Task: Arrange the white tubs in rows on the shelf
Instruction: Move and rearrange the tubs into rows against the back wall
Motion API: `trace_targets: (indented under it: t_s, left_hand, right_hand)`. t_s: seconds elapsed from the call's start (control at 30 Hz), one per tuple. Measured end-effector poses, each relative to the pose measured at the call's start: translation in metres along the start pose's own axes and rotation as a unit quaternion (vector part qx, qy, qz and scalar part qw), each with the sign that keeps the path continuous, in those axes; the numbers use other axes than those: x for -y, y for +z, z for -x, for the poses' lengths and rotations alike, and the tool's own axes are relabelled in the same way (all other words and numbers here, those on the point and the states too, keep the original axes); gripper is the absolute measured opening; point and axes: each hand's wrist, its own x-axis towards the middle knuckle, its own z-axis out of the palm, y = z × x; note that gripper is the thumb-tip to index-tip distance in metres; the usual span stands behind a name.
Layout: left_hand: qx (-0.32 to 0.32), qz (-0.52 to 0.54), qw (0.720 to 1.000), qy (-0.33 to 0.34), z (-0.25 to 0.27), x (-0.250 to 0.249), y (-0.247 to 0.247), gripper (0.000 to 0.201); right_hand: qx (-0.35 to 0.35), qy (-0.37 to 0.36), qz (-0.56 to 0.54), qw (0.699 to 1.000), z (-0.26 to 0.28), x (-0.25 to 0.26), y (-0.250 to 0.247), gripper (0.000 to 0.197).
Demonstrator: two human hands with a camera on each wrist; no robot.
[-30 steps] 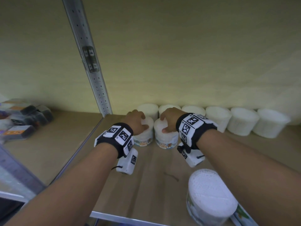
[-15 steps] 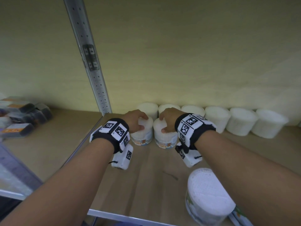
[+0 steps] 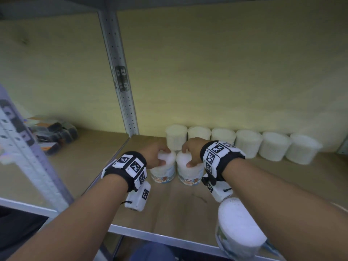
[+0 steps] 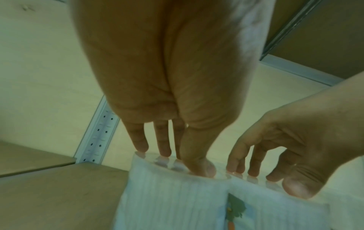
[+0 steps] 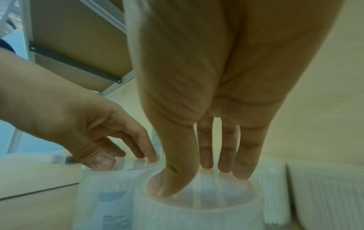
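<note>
The left hand [image 3: 155, 154] is sitting on top of the left tub [image 3: 163, 171], w/ fingertips [image 4: 165, 153] and thumb touching its lid rim from above. The fingers are bent down around the top, holding it. The right hand [image 3: 192, 151] is doing the same on the right tub [image 3: 190, 174]: thumb on the near side of the lid, fingers [image 5: 226, 155] on the far side, gripping the top.

Both tubs are standing up on the shelf [image 3: 169, 210], side by side and touching or almost touching; can't tell which. They are sitting just in front of the back row [image 3: 248, 144], at its left end. That row is 6 white tubs lined up along the back wall, close together. The 2 held tubs have colour labels facing the front.

One more tub [image 3: 239, 228] is standing near the front edge of the shelf, on the right, under the right arm, well apart from the others.

A metal post [image 3: 120, 87] w/ holes is going up at the left of the tubs. Past it, on the next shelf, some dark packs [image 3: 54, 130] are lying in a blurry pile.
</note>
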Motion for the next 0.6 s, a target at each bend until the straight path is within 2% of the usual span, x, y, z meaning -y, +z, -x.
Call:
trace_targets:
  t_s: [0.17,0.4,0.47,0.5,0.57,0.6]
  left_hand:
    - [0.015,0.031,0.999,-0.015,0.020,0.001,0.003,0.048]
    - [0.003,0.045,0.999,-0.011,0.046,0.009,0.003,0.046]
    - [0.008,0.050,0.999,-0.013,0.054,0.014,0.003,0.046]
    - [0.009,0.050,0.999,-0.009,0.055,0.015,0.003,0.045]
    - [0.008,0.049,0.999,-0.003,0.064,0.018,0.003,0.045]
    - [0.008,0.050,0.999,-0.001,0.068,0.019,0.003,0.045]
  right_hand:
    - [-0.053,-0.004,-0.001,0.999,0.020,0.015,0.004,0.065]
    - [-0.031,0.041,-0.038,0.998,0.035,0.041,0.003,0.060]
    - [-0.018,0.036,0.006,0.999,-0.005,0.036,0.018,0.079]
    - [-0.008,0.038,0.013,0.999,-0.052,0.019,0.036,0.090]
    - [0.023,0.007,0.008,1.000,-0.116,0.001,0.064,0.092]
    - [0.027,0.001,0.008,1.000,-0.117,0.001,0.064,0.089]
